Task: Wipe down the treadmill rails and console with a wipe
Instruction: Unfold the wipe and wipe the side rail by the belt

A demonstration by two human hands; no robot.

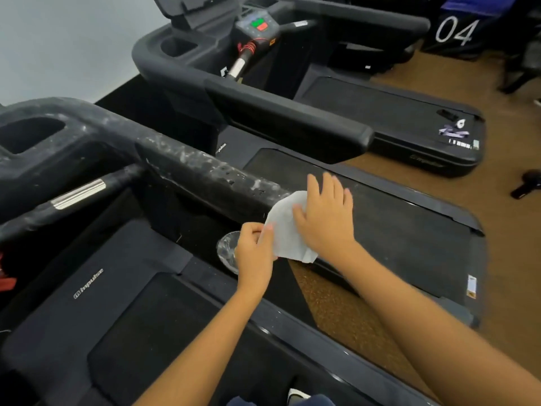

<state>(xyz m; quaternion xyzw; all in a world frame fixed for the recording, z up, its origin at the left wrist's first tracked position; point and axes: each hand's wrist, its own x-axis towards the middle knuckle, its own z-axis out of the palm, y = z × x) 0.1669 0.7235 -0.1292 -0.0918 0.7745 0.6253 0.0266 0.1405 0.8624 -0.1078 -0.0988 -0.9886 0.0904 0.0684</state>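
The right hand [325,218] lies flat on one white wipe [285,230], fingers straight and spread, pressing it down rather than grasping it. The left hand [254,253] pinches the wipe's lower left edge between thumb and curled fingers. The wipe is draped over the near end of the dusty rail [190,162], covering the rail's tip, with its lower corner hanging free below the right wrist.

Just under the left hand sits a clear plastic thing [227,249]. It is half hidden by the fingers, and I cannot tell what it is or whether the hand holds it.

The dusty rail is streaked with white smears along its top. A second, cleaner black rail [292,121] runs beyond it, well apart. Three treadmill belts lie side by side: the nearest belt [152,332] under the arms, the middle belt [380,230] past the wipe, and the far belt [380,112]. One console [259,24] shows green and red buttons; its upper part is cut off. One silver-banded handlebar [79,194] lies left of the dusty rail.
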